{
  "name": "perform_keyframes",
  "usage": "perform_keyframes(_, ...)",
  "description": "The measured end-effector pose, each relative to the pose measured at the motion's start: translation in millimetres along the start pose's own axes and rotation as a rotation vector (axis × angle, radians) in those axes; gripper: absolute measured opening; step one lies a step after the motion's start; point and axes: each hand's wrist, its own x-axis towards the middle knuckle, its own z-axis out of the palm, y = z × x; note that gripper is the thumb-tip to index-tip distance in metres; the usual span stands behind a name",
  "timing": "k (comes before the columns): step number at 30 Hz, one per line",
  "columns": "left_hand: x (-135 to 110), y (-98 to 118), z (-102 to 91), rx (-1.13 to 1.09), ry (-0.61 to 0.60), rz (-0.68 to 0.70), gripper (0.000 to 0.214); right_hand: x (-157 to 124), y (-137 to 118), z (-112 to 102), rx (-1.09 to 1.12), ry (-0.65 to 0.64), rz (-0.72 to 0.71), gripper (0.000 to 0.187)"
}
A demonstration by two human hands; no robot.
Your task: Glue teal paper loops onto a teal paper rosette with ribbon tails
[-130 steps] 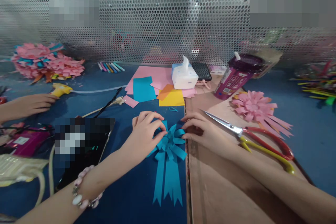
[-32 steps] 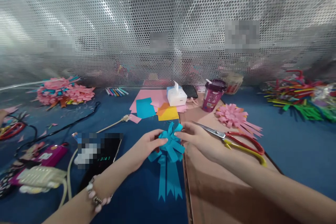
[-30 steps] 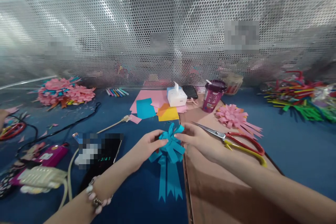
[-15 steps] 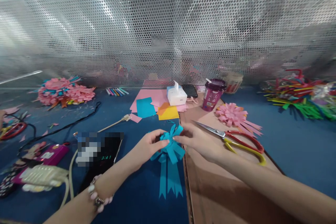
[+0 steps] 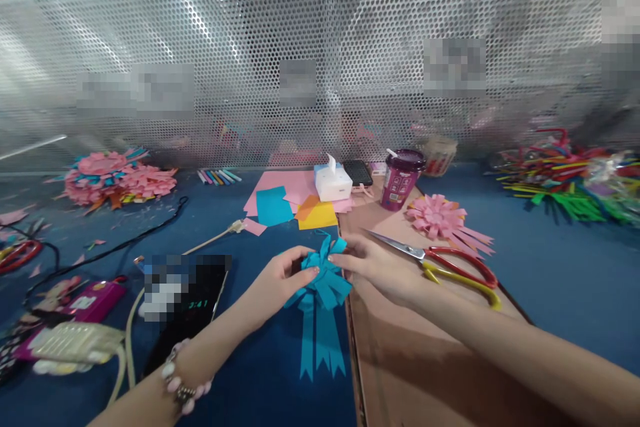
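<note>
A blue paper rosette (image 5: 327,283) with notched ribbon tails hangs over the table in front of me, gripped from both sides. My left hand (image 5: 285,277) pinches its left side, thumb on the front petals and fingers curled behind. On the other side, my right hand (image 5: 367,263) closes on the upper right petals, with its thumb or fingertip near the rosette's centre. Just right of that hand lie scissors (image 5: 425,257) with one red and one yellow handle. Behind them rests a pink paper rosette (image 5: 436,217) with cut tails.
Ahead are blue paper (image 5: 274,205), yellow paper (image 5: 320,215), a tissue pack (image 5: 333,183) and a purple cup (image 5: 400,180). A phone (image 5: 200,307) and cables lie left. Pink rosettes (image 5: 115,177) are piled far left, colourful pipe cleaners (image 5: 565,180) far right. A perforated metal panel (image 5: 250,33) stands behind.
The view has shifted slightly. Both hands keep their hold on the blue rosette, whose upper petals sit a little differently between the fingers.
</note>
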Motion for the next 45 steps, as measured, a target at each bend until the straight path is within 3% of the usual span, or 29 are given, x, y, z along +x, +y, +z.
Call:
perform_keyframes(6, 2, -5, -2.3, 0.086, -0.022, 0.058, 0.027, -1, 2, -1, -0.003, -0.110, -0.011, 0.028)
perform_keyframes(14, 1, -7, -2.2, 0.214, -0.004, 0.085, 0.032, 0, 10, -3, -0.024, -0.105, -0.072, 0.027)
perform_keyframes(34, -7, -7, 5.9, 0.296, 0.038, 0.128, 0.029, -7, 11, 1, -0.101, -0.072, -0.044, 0.026)
perform_keyframes(45, -12, -10, 7.0, 0.434, 0.092, 0.182, 0.032, -4, 27, -3, -0.158, -0.085, -0.174, 0.020)
